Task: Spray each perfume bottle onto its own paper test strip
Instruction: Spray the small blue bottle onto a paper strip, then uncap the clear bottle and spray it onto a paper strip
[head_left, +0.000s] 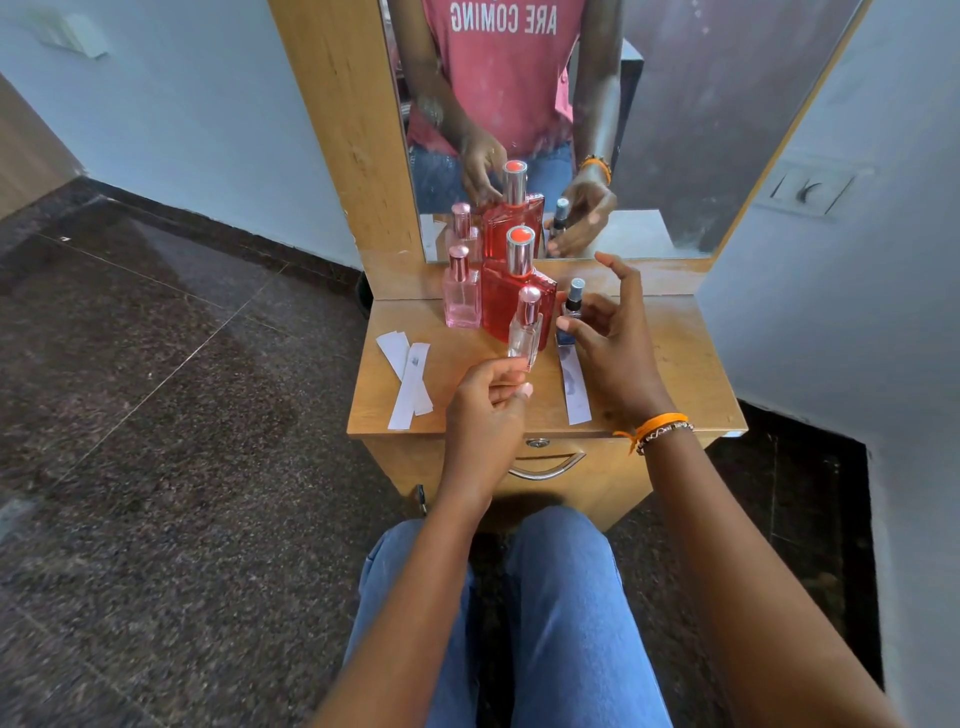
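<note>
Two paper strips (410, 382) near table edge (467, 428), left hand (488, 400) pinching clear bottle (524, 330)

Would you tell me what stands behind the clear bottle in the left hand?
Directly behind the clear bottle stands the large red perfume bottle with its silver cap. The clear bottle covers part of the red bottle's lower front.

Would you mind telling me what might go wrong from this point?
The left hand pinches the clear bottle only at its base, so it may slip. The right hand hovers by the blue bottle and could topple it. The two overlapping strips might both catch one spray.
</note>
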